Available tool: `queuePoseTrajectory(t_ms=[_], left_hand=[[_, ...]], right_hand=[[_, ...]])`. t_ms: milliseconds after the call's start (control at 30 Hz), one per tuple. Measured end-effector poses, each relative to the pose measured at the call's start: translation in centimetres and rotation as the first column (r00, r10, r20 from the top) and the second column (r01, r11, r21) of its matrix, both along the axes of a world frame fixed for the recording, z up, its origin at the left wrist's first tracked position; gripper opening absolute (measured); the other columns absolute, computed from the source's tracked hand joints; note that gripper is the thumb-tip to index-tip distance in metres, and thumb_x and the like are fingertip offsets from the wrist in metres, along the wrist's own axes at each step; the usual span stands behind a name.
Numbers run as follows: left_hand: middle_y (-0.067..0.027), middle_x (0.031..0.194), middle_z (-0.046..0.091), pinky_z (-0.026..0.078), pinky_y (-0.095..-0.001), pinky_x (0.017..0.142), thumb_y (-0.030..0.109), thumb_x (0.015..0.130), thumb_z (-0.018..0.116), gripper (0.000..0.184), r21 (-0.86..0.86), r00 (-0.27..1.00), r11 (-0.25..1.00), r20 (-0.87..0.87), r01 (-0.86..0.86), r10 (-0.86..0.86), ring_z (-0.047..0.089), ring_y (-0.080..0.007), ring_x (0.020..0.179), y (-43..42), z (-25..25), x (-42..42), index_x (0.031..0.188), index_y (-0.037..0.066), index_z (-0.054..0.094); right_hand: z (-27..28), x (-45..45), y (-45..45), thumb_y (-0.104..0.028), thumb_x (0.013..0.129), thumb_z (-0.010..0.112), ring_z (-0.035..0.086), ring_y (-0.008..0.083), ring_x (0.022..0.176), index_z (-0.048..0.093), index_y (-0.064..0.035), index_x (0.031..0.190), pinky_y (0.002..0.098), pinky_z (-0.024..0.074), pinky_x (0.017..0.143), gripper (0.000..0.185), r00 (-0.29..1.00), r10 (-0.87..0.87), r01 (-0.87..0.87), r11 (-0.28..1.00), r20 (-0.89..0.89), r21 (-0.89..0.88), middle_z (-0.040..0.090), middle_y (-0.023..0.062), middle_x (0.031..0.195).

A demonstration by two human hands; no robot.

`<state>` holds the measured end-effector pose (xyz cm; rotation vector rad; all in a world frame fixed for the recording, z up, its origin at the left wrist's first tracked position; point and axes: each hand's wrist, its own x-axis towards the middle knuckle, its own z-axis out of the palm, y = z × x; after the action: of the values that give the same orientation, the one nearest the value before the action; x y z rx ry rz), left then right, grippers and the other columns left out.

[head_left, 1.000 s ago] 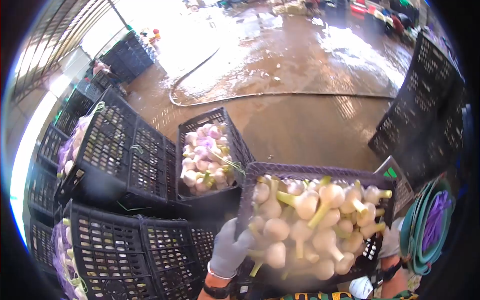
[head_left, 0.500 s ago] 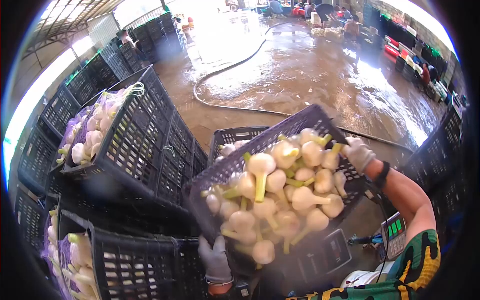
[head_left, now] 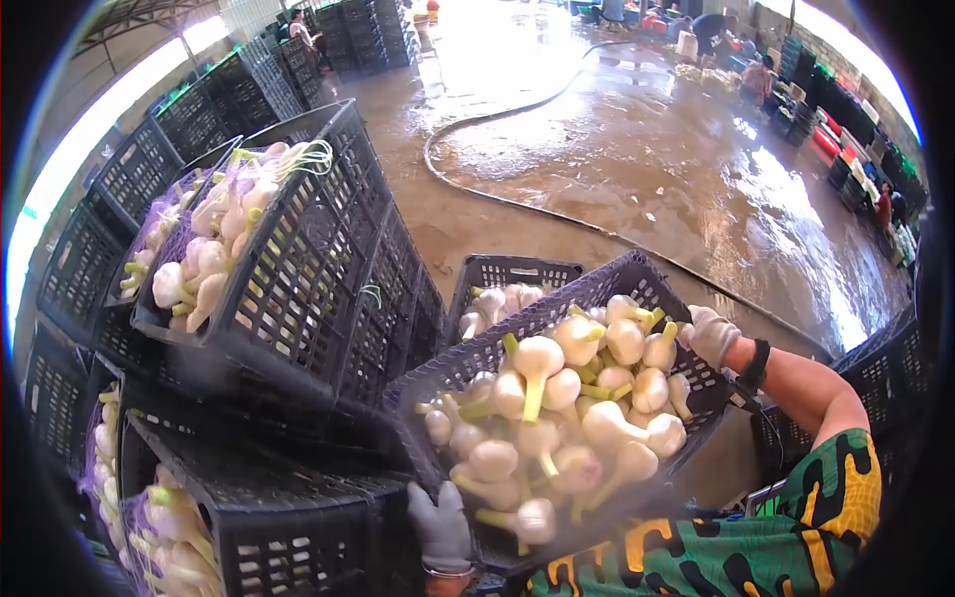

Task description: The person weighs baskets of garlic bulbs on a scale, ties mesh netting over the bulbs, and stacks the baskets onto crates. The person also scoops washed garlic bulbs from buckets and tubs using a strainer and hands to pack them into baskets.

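A black plastic crate (head_left: pixel 423 396) full of garlic bulbs (head_left: pixel 607 423) with cut green stems is tilted in front of my body. My right hand (head_left: pixel 711 336), in a pale glove, grips its far right end. At the near left corner, my left hand (head_left: pixel 441 525), also gloved, is closed on the crate's edge; some of its fingers are hidden. Just beyond the held crate stands another black crate (head_left: pixel 517 267) with garlic in it. Close to my left hand is the end of a stacked black crate (head_left: pixel 298 552).
Stacked crates (head_left: pixel 328 239) on the left hold garlic in purple net bags (head_left: pixel 234 214). A hose (head_left: pixel 517 199) curves across the wet floor (head_left: pixel 637 169). More crates (head_left: pixel 880 368) stand at right. Several people are farther back, one near the stacks (head_left: pixel 301 30).
The held crate has come closer to my body and sits flatter. The scale with its green display, seen before at lower right, is now mostly hidden. My view has shifted slightly left.
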<state>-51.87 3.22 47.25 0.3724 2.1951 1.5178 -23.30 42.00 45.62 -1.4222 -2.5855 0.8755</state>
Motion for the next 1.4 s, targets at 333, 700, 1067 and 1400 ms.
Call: queuePoseTrajectory(t_ms=[333,700,1067,1400], left_hand=[[-0.0031,0.077,0.053,0.040,-0.0241,0.054,0.004,0.079,0.051,0.018,0.163,0.910,0.913,0.257,-0.373,0.326,0.048,-0.0102,0.060,3.6,3.0,5.2,0.097,0.001,0.050],[-0.0019,0.072,0.044,0.039,-0.0271,0.061,0.012,0.083,0.049,0.019,0.201,0.730,0.705,0.266,-0.681,0.629,0.046,-0.0126,0.065,14.1,1.3,3.6,0.098,0.000,0.051],[-0.0022,0.080,0.045,0.039,-0.0274,0.061,0.014,0.084,0.049,0.027,0.174,0.710,0.691,0.255,-0.702,0.656,0.045,-0.0117,0.068,14.7,1.6,3.4,0.106,-0.002,0.051],[-0.0019,0.074,0.045,0.038,-0.0255,0.057,0.012,0.080,0.050,0.018,0.142,0.633,0.618,0.224,-0.774,0.741,0.044,-0.0116,0.063,16.6,1.4,5.7,0.093,0.000,0.049]], right_hand=[[11.0,-11.9,6.7,-0.031,0.087,0.050,0.059,0.0303,0.100,0.064,-0.0042,0.100,0.0422,0.0489,0.081,0.033,0.958,0.250,-0.267,0.957,0.143,0.110,0.060,0.0215,0.103],[7.2,-31.8,18.8,-0.026,0.080,0.058,0.063,0.0306,0.095,0.062,-0.0040,0.105,0.0393,0.0494,0.081,0.034,0.702,0.687,-0.689,0.722,0.190,-0.065,0.065,0.0159,0.099],[5.6,-31.9,19.4,-0.022,0.082,0.055,0.063,0.0323,0.096,0.058,-0.0004,0.110,0.0407,0.0495,0.079,0.035,0.638,0.735,-0.746,0.664,0.228,-0.054,0.064,0.0193,0.101],[4.8,-32.0,19.8,-0.021,0.080,0.057,0.063,0.0324,0.092,0.059,-0.0015,0.101,0.0412,0.0488,0.077,0.029,0.773,0.626,-0.633,0.772,0.104,0.063,0.064,0.0187,0.095]])
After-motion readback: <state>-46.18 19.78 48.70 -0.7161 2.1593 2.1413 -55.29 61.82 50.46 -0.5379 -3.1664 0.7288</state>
